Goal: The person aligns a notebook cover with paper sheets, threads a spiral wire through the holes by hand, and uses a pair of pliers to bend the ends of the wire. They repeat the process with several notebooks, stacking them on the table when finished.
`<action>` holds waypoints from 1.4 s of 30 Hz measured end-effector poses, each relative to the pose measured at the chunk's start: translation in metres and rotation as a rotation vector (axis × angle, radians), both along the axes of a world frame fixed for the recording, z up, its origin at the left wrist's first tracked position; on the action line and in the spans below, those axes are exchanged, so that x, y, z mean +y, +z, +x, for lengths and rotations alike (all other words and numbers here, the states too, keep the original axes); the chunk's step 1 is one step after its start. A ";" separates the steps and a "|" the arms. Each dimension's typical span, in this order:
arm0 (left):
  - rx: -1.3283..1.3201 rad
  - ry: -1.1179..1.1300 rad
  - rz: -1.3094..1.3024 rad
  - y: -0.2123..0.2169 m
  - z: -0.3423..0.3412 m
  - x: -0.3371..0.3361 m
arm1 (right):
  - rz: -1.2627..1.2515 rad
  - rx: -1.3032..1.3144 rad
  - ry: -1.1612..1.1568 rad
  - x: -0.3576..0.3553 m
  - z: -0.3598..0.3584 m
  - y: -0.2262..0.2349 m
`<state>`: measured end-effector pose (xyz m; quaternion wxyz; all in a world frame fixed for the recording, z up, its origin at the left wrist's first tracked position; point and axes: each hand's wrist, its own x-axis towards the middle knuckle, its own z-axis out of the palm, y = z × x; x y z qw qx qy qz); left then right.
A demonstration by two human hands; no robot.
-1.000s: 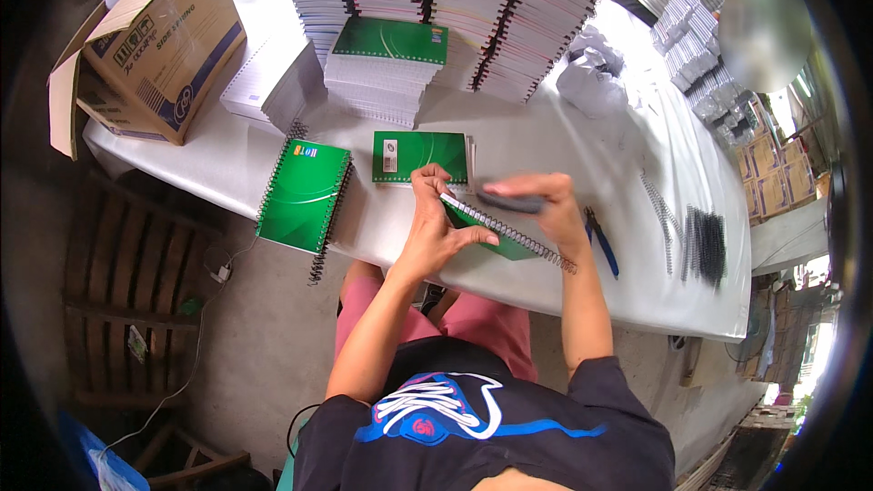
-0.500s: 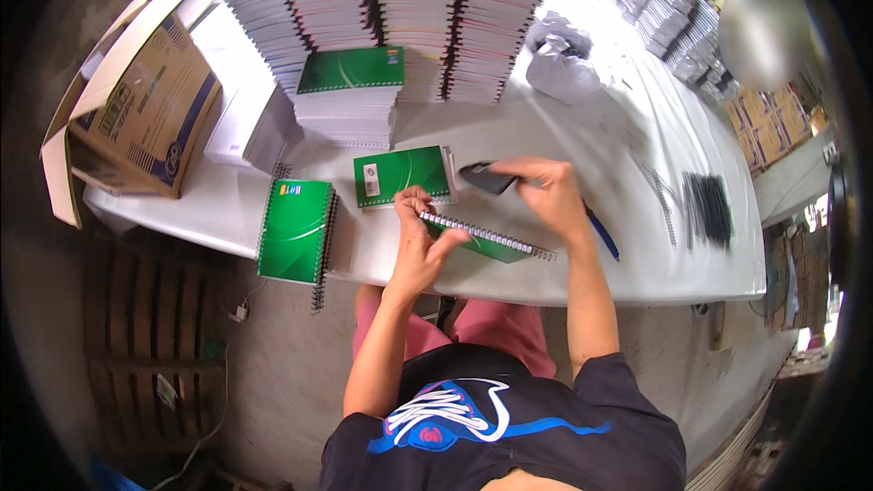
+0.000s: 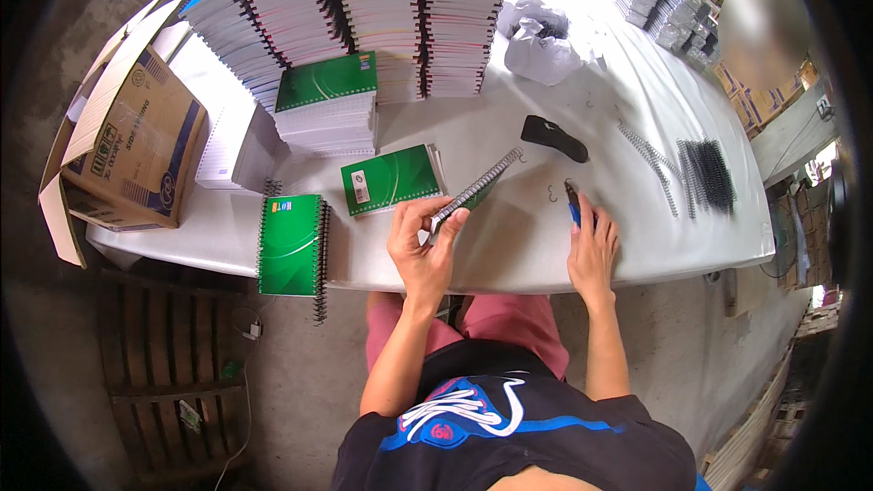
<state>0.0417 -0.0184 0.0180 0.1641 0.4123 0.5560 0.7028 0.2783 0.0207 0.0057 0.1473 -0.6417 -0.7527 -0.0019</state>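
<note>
My left hand [image 3: 424,250] pinches a spiral-bound notebook [image 3: 479,184] near one end, its coil edge turned up and slanting to the far right. Loose wire sticks out beyond the coil's far end. Fairly low over the table, my right hand [image 3: 593,250] has its fingers around slim blue-handled pliers [image 3: 575,207] with a dark tip pointing away from me. Small cut bits of wire [image 3: 552,194] lie beside that tip. Farther back rests a flat black object [image 3: 555,138], kind unclear. A green notebook [image 3: 391,180] with punched holes lies beyond my left hand.
Coiled green notebooks [image 3: 291,245] sit at the front left edge. Behind them stand white page stacks [image 3: 238,150], a cardboard box [image 3: 136,141] and tall notebook stacks [image 3: 382,18]. Black coils [image 3: 705,177] lie right, a plastic bag [image 3: 541,55] at the back. Another person [image 3: 764,32] is far right.
My right hand has put the black object down on the table and taken hold of the blue-handled pliers. The notebook in my left hand has swung so its coil end points up and away.
</note>
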 end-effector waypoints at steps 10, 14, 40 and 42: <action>0.073 -0.007 0.047 0.002 -0.001 -0.008 | 0.105 0.368 0.573 -0.046 -0.076 0.090; 0.143 0.025 0.017 0.006 -0.001 -0.013 | 0.104 0.338 0.609 -0.048 -0.083 0.090; -0.483 -0.020 0.126 0.010 -0.012 -0.027 | -0.015 -0.111 0.020 -0.020 0.006 0.011; -0.525 -0.039 0.178 0.012 -0.014 -0.030 | 0.116 -0.353 -0.052 -0.017 0.000 0.006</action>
